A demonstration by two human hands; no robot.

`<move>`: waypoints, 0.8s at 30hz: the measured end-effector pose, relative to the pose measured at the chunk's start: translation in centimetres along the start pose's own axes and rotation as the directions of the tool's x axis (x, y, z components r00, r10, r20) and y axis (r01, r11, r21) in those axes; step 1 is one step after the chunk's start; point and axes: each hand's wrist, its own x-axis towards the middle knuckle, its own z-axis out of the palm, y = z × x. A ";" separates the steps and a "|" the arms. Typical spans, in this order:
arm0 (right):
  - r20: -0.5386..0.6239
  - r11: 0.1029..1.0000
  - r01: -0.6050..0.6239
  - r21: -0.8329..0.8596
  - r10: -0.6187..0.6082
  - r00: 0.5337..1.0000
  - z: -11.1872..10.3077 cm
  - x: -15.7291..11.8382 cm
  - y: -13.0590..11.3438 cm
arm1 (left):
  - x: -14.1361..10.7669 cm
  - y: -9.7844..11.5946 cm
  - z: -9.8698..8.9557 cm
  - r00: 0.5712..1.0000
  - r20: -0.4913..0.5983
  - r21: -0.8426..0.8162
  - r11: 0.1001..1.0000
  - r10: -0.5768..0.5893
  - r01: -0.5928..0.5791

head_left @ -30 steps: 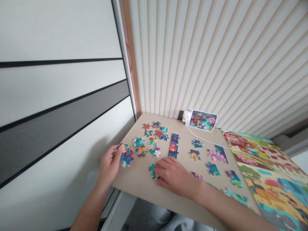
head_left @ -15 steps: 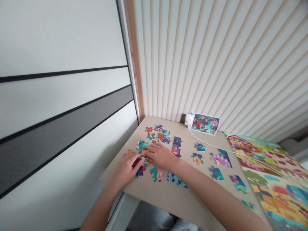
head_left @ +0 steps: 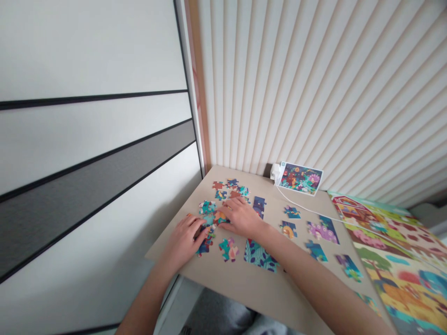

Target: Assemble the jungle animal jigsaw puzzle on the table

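My left hand (head_left: pixel 186 238) is curled over jigsaw puzzle pieces at the table's left side, thumb and forefinger closing on a dark multicoloured puzzle piece (head_left: pixel 206 243) that is partly hidden. Just to its right, my right hand (head_left: pixel 242 217) has its thumb and fingers around an orange puzzle piece (head_left: pixel 220 217), low over the table. Between and behind the hands lies a teal puzzle piece (head_left: pixel 207 207). A teal and pink puzzle piece (head_left: pixel 228 250) lies in front of my right hand. Past its wrist is a joined teal leaf-patterned section (head_left: pixel 260 257).
Several loose pieces (head_left: pixel 219 185) lie at the back left. A purple joined strip (head_left: pixel 259 204) is partly behind my right hand. A picture card (head_left: pixel 301 178) leans at the back beside a white charger (head_left: pixel 275 171) with a cable. More pieces (head_left: pixel 323 229) and a colourful farm-and-animal picture (head_left: pixel 391 242) lie right.
My right hand has moved a little right and away from my left hand, and the orange piece with it. More of the pieces between the hands shows. The view has shifted slightly.
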 end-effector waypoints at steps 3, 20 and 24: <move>-0.013 0.990 -0.129 -0.059 0.128 0.992 -0.1 -0.2 1.2 | 0.0 0.1 -0.1 1.000 -0.003 0.018 1.000 0.018 -0.018; 0.005 0.983 -0.172 0.069 0.172 0.985 -4.6 -12.4 -4.6 | 0.2 -0.1 0.4 0.998 0.030 0.027 0.998 0.055 -0.056; -0.109 0.972 -0.231 0.031 0.233 0.966 -4.0 -19.5 -6.2 | 0.2 -0.2 0.3 0.994 0.030 0.037 0.993 0.110 -0.111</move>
